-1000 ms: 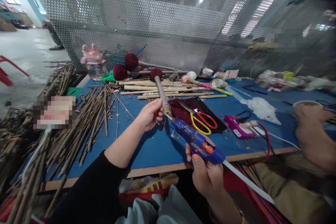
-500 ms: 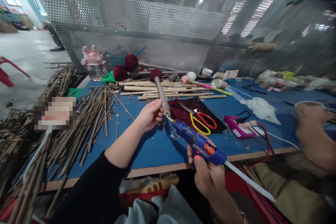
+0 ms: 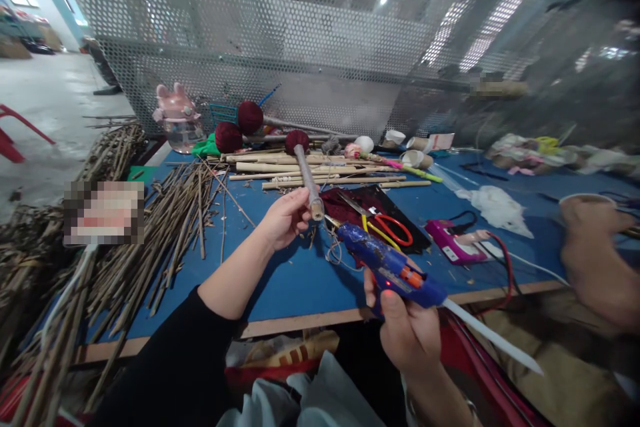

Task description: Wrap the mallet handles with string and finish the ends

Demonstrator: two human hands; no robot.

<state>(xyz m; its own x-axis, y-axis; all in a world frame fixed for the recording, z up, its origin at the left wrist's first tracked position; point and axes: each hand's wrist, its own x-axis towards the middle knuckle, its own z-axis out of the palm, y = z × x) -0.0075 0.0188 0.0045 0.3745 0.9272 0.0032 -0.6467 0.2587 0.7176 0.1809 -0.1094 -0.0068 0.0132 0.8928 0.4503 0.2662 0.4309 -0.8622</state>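
My left hand (image 3: 289, 219) is closed around a grey-wrapped stick (image 3: 308, 177), near its hollow cut end. A dark red yarn ball (image 3: 297, 141) tops the far end of that stick. In my right hand (image 3: 407, 330) is a blue hot glue gun (image 3: 387, 263) with a white glue stick (image 3: 493, 337) jutting from its back and a small red light lit. Its nozzle is just to the right of the stick's cut end, seemingly a little apart. Beyond the gun, scissors (image 3: 395, 230) with red and yellow handles lie on dark red cloth (image 3: 340, 207).
Thin dry twigs (image 3: 165, 233) cover the table's left. Pale sticks (image 3: 280, 168) and two more dark red balls (image 3: 250, 117) lie behind, before a perforated metal screen (image 3: 320, 33). A magenta power box (image 3: 455, 243) sits right, near another person's hand (image 3: 593, 233). A pink-lidded bottle (image 3: 179, 120) stands back left.
My right hand has drawn the glue gun back to the right, so its nozzle has left the stick's cut end. My left hand and the stick have stayed in place.
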